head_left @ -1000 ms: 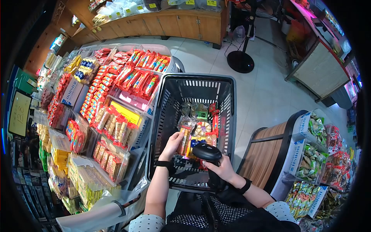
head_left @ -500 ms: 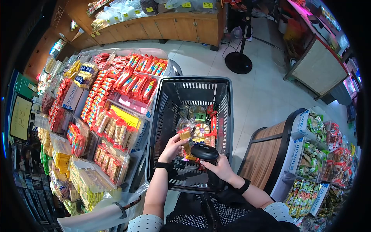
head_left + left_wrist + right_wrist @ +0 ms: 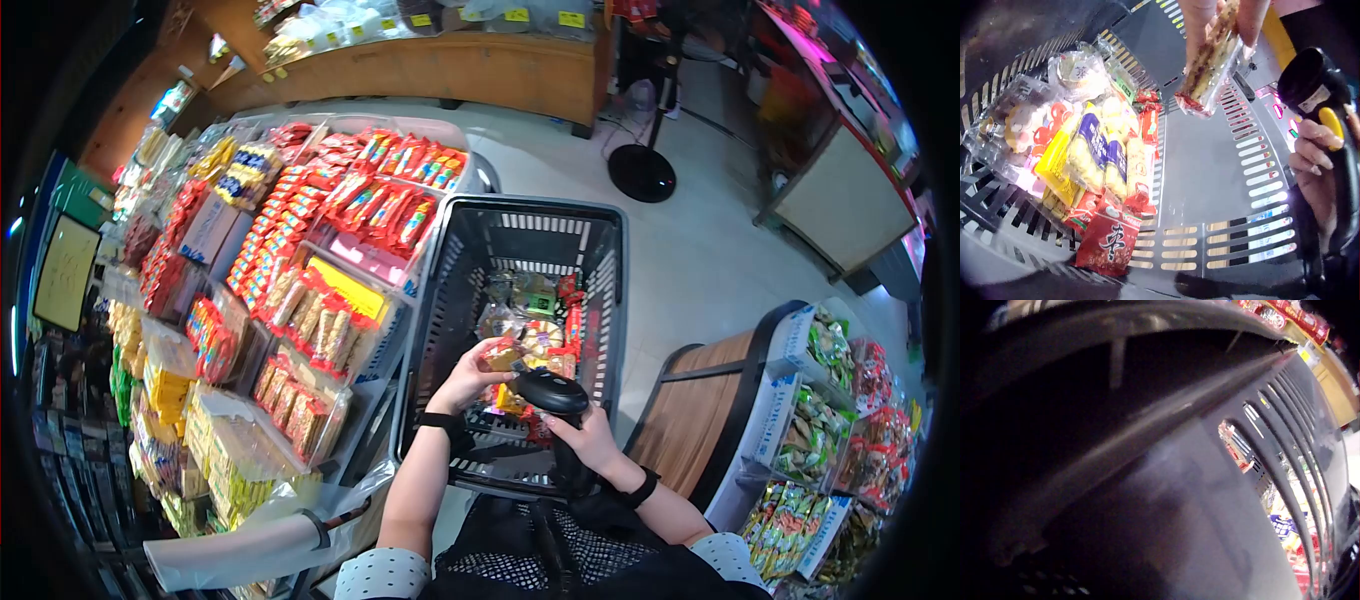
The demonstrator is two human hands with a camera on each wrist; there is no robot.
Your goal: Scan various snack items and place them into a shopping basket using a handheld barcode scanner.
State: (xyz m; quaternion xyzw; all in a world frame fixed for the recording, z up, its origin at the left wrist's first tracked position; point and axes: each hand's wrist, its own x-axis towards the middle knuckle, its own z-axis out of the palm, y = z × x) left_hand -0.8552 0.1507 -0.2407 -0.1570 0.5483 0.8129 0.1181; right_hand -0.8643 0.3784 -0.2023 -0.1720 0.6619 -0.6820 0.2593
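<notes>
My left hand [image 3: 468,380] pinches a snack bar [image 3: 1213,69] in a clear wrapper with red ends, held over the black shopping basket [image 3: 428,300]. My right hand [image 3: 597,442] grips the handle of a black handheld barcode scanner [image 3: 552,392]. In the left wrist view its yellow trigger [image 3: 1331,128] shows under the fingers. The scanner head is close beside the bar and partly covers it in the head view. Packaged snacks lie in the basket, among them a red packet [image 3: 1109,240] and blue-banded packs [image 3: 1088,153]. The right wrist view shows mostly the basket's dark slatted wall.
Left of the basket, a display [image 3: 345,225] holds many red-wrapped snacks. A wood-sided shelf unit [image 3: 695,395] with green and red packets stands to the right. Further off are a fan base [image 3: 641,173], a wooden counter [image 3: 450,75] and a pale counter [image 3: 850,215].
My left hand has turned the snack bar and brought it nearer the scanner head. The right hand keeps its grip on the scanner. The head view has shifted slightly.
</notes>
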